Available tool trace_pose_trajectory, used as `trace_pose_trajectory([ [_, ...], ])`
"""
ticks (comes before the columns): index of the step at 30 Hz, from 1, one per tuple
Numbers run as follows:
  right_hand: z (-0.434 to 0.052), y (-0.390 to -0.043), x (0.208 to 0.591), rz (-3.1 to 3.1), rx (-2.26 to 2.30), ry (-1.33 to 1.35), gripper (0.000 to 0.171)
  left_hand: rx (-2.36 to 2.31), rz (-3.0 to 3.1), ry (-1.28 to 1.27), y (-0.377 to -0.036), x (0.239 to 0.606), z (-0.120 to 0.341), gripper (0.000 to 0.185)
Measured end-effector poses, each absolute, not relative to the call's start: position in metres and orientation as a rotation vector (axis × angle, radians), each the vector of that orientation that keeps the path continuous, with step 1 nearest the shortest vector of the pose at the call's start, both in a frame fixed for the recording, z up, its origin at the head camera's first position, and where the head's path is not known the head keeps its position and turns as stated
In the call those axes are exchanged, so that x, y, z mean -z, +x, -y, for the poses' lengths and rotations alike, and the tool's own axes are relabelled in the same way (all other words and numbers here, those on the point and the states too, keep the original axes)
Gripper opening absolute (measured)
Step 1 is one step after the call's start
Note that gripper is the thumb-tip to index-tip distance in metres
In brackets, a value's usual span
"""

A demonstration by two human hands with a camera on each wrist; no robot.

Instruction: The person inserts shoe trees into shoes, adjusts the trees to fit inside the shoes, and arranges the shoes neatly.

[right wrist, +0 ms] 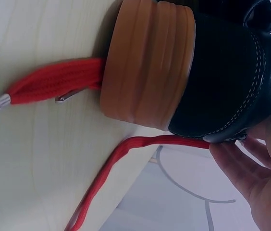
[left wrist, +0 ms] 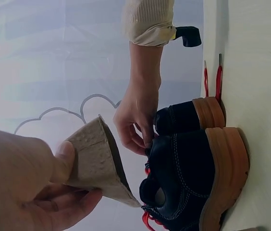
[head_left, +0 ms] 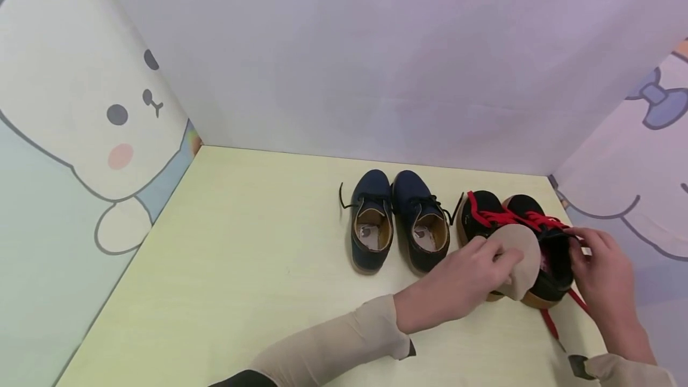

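At the lower right of the head view, the left hand (head_left: 462, 282) pinches a tan insole (head_left: 522, 258) just left of the black shoe (head_left: 553, 261), whose opening the right hand's (head_left: 604, 276) curled fingers hold; the insole's long axis angles toward that opening.

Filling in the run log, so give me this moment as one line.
left hand: pinches beige insole over the black shoes | right hand: grips collar of black red-laced shoe | navy pair: untouched on table

Insole (head_left: 520, 258) covering the left black shoe's (head_left: 484, 217) opening, right fingertips (head_left: 577, 249) hidden inside the collar, red lace (right wrist: 97, 192) cut off at frame edge
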State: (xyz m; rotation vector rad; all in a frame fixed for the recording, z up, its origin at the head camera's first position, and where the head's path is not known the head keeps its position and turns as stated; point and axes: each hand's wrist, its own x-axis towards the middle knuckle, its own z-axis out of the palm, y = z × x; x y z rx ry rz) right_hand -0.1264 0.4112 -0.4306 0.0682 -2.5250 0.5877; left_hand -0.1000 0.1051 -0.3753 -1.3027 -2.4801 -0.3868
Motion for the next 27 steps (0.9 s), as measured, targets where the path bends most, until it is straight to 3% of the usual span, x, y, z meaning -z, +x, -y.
trace_pose_trajectory([
  [5, -0.412, -0.127, 0.430, 2.533, -0.560, 0.085, 0.022, 0.406, 2.427, -1.318, -0.104, 0.376, -0.119, 0.025],
  [10, -0.414, -0.128, 0.428, 2.514, -0.545, 0.125, 0.023, 0.367, 2.394, -1.332, -0.105, 0.376, -0.129, 0.037],
  [27, -0.425, -0.134, 0.422, 2.548, -0.496, 0.199, 0.020, 0.400, 2.371, -1.381, -0.104, 0.373, -0.167, 0.042],
])
